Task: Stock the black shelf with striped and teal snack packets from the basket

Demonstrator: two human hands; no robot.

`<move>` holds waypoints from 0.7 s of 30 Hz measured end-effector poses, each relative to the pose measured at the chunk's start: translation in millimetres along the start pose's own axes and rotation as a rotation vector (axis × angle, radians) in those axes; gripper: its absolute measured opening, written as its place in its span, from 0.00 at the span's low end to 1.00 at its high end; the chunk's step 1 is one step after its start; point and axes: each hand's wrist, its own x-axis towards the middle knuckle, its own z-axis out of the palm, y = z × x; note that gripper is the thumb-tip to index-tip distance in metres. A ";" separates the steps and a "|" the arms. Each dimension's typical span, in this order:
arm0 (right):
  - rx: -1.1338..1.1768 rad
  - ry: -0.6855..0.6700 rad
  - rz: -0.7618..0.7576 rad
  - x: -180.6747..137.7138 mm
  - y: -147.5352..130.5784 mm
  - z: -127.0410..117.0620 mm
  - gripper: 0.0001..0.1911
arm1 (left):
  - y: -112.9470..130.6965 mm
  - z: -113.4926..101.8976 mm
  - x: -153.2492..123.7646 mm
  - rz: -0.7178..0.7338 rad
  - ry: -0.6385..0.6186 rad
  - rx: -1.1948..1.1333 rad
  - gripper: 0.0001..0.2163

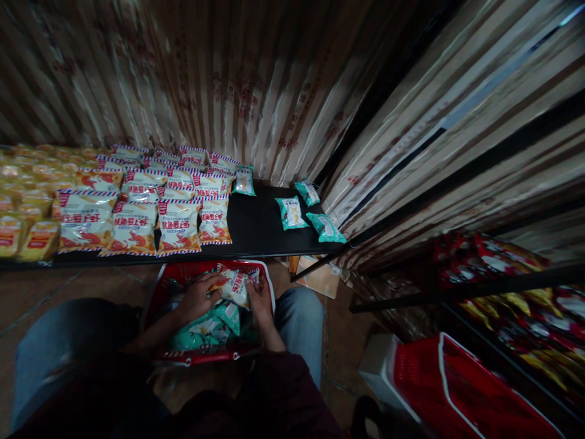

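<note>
Between my two hands is a white and orange snack bag (pixel 234 286) with red lettering, above a red basket (pixel 269 268) set between my knees. My left hand (pixel 198 299) grips the bag's left end, its fingers curled. At the right end, my right hand (pixel 259 297) pinches the same bag. Several teal snack bags (pixel 208 326) lie in the basket below my hands. On the black shelf (pixel 256 225) in front stand rows of matching white and orange snack bags (pixel 179 224).
Teal bags (pixel 292 213) lie at the shelf's right end. Yellow packets (pixel 27 201) fill its left side. Striped curtain-like sheeting (pixel 256 85) hangs behind. At lower right are a second red basket (pixel 457 384) and a rack of red and yellow packets (pixel 525 317).
</note>
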 end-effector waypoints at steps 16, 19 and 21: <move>0.200 -0.184 0.162 -2.7 -45.8 -10.3 0.32 | 2.0 -1.9 1.1 -0.143 0.032 -0.220 0.19; 0.195 -0.321 0.161 -7.1 -60.0 -12.3 0.31 | 8.9 -10.5 -4.2 -0.144 0.031 -0.140 0.15; 0.171 -0.395 0.161 -9.6 -66.5 -13.9 0.29 | 11.4 -15.4 -7.2 -0.129 0.038 -0.130 0.13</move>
